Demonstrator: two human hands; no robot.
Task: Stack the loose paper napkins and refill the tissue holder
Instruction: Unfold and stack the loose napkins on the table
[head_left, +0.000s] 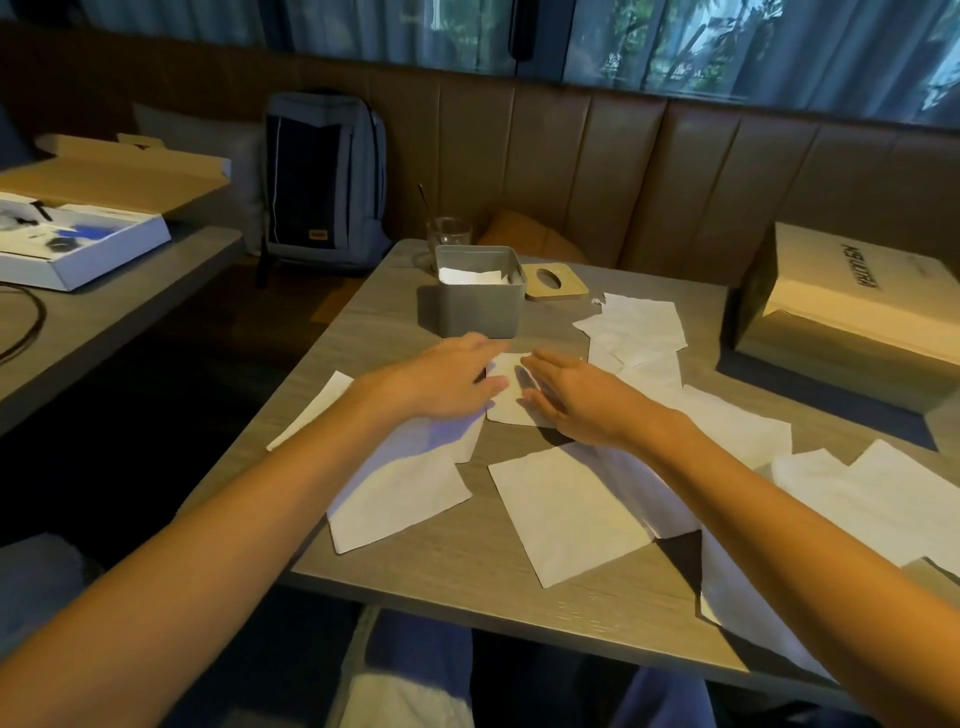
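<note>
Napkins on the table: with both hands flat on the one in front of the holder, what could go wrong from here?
1. The left forearm lies over a loose sheet near the table edge; pulling back might drag it off.
2. Another napkin already overhangs the left edge and could slip down.
3. The tissue holder stands just beyond the left hand and right hand; sliding the pressed napkin forward might nudge it toward the glass.

White napkins (566, 514) — grey holder (478, 306)
</note>
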